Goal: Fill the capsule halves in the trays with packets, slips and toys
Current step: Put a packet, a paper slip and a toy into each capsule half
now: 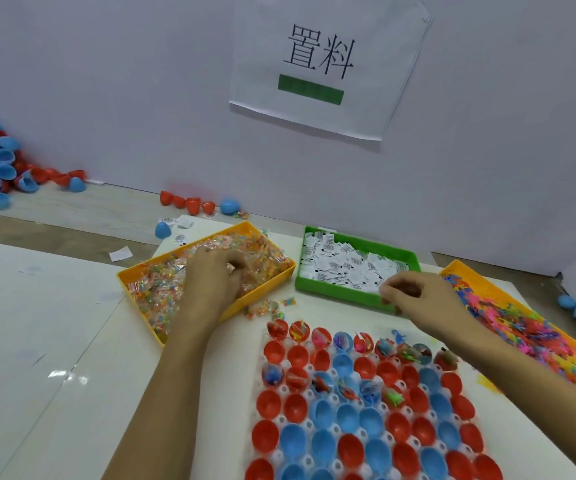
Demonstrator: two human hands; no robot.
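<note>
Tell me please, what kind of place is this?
Probably a small packing or assembly workstation: sorted supply bins of packets, slips and toys, a tray of capsule halves, and a printed sign on the partition.

I see a plain pale grey-white wall (pixel 124 81) filling the upper half of my view, evenly lit with no hard shadows. A white paper sign (pixel 328 64) hangs on it, slightly askew, printed with two large black characters above a green bar; its lower edge curls off the wall. Below, the worktop (pixel 72 209) has a light wood-grain surface running along the wall's base. White boards (pixel 30 323) lie over the worktop's near part, their seams visible toward the near-left corner, with a small glare spot on one.
</note>
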